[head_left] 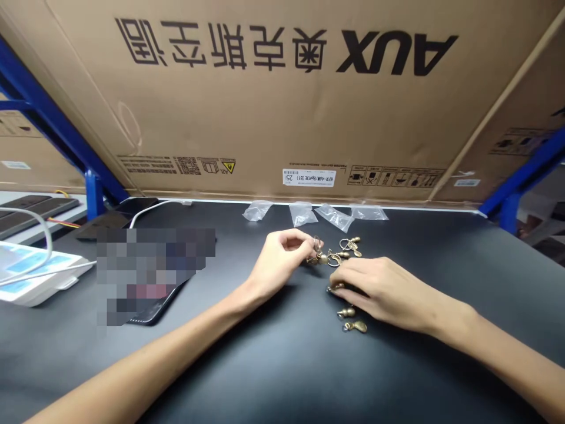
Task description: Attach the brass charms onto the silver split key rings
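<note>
Table: black table (441, 306), cardboard box (282, 106) along the far edge.
Left hand (278, 262): fingers pinched together on a brass ring (316, 242).
Right hand (379, 291): fingers together, resting over brass gourd charms (354, 327) mid-table; grip unclear.
Risk: a hasty tug could tangle the rings.

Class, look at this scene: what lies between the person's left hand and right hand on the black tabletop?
The head view shows small brass gourd-shaped charms on metal rings between the left hand and the right hand, on the matte black tabletop.
</note>
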A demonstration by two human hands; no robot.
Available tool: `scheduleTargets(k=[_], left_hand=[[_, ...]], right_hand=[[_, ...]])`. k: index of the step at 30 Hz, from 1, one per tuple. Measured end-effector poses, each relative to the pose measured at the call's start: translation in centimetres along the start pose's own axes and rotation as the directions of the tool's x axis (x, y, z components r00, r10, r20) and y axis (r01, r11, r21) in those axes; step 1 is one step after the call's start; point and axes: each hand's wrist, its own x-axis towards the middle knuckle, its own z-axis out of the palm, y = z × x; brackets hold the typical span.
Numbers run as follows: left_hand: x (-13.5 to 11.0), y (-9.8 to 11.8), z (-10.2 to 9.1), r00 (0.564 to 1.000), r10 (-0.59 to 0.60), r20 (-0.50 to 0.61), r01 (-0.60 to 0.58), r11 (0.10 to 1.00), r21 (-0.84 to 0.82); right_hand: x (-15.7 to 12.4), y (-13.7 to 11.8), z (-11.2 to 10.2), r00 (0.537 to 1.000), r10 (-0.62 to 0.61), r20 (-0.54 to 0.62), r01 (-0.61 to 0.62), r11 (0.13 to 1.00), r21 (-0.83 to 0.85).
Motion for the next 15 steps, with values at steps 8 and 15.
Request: scheduleTargets(k=[8,15], left_hand=[[-1.1,-0.4,0.6,0.991,0.122,0.057,-0.126,0.989,0.077],[-1.4,-0.6,0.8,0.986,0.137,0.094,-0.153,0.969,0.192]], right_hand=[[0.6,-0.4,-0.4,0.888,0.403,-0.223,-0.289,0.864,0.412],[0.8,-0.6,-0.4,0.824,0.543,-0.161,-0.325,0.686,0.651]])
